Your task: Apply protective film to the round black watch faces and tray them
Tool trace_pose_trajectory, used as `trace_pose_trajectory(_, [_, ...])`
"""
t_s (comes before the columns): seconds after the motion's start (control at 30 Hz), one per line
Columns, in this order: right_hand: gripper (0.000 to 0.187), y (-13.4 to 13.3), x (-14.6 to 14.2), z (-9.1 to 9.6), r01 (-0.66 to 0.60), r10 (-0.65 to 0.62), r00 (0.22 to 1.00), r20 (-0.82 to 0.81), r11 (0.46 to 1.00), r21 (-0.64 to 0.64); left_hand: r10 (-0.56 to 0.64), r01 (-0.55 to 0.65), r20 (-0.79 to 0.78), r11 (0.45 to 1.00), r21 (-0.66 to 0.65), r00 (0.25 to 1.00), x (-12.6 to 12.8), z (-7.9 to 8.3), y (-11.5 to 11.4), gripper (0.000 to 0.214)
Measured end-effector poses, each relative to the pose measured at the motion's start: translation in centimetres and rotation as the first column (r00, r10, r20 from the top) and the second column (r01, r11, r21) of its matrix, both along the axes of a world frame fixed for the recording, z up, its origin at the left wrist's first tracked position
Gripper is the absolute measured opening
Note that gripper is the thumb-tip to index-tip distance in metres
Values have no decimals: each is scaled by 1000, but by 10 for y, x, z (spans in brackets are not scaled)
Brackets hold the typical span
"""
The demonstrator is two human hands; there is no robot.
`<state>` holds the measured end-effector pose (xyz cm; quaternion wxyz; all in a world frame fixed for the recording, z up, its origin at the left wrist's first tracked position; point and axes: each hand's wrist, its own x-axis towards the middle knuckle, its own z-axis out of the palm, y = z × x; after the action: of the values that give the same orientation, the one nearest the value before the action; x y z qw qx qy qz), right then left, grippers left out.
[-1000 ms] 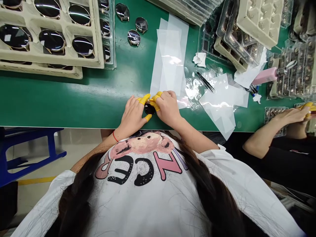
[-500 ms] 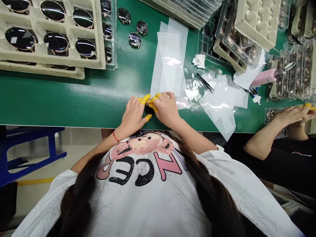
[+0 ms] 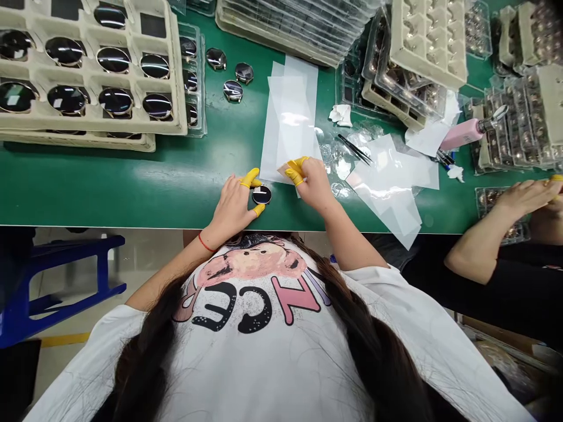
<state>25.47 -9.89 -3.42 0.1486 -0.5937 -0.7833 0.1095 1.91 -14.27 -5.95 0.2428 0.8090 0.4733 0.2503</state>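
My left hand, in yellow finger cots, grips a round watch case with a dark glossy face at the table's front edge. Its thumb and fingers hold the rim from the left. To the right and raised a little, my right hand pinches a small pale piece of film in yellow-covered fingers. Behind that hand lie translucent white sheets. Farther back are three loose watch cases. A cream tray of similar watch cases stands at the left.
Black tweezers lie among crumpled clear film on the right, beside more sheets. A pink bottle and stacked trays stand farther right. A co-worker's arm reaches in at the right edge. A blue stool is below left.
My right hand has moved right, away from the watch case, with the pale film between its fingers. The dark face is now uncovered. My left hand stays on the case. The view has shifted slightly.
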Motion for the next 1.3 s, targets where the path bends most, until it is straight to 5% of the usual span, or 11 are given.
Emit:
trace_pose_trajectory(0.17, [17,2,12,-7,118,-122,990,-70,991,-64,6,-9,104,1000,24,995,0,3,-2,77])
trace_pose_trajectory(0.27, [49,-1,2,-1,105,-105,961,-257,994,-14,-12,-2,128,994,107,992,0,12,-3,76])
trace_pose_trajectory(0.33, [62,-4,-10,8,-43,-48,861,-507,985,-167,-18,-1,119,988,157,993,0,21,-1,75])
trace_pose_trajectory(0.43, [60,-1,-27,22,-431,-105,632,-768,776,-461,-24,2,108,980,200,994,2,34,11,72])
trace_pose_trajectory(0.5, [51,6,-34,29,-577,-170,550,-818,631,-519,-55,28,138,983,184,989,4,41,25,65])
trace_pose_trajectory(0.53, [48,12,-35,30,-601,-201,519,-831,604,-523,-78,52,184,989,142,980,6,44,33,63])
trace_pose_trajectory(0.63, [46,26,-32,30,-619,-291,428,-855,595,-512,-100,181,466,975,-132,879,16,53,59,64])
trace_pose_trajectory(0.73, [53,32,-27,22,-652,-336,374,-864,568,-503,28,342,665,841,-419,747,32,57,81,60])
trace_pose_trajectory(0.87, [54,33,-24,11,-665,-384,315,-868,563,-491,137,410,671,696,-589,729,49,49,96,57])
trace_pose_trajectory(1.17, [51,42,-20,1,-614,-428,298,-853,598,-515,317,373,724,692,-618,613,47,31,86,59])
trace_pose_trajectory(1.3, [55,37,-22,5,-543,-447,300,-843,647,-536,262,328,698,738,-590,666,46,35,78,57])
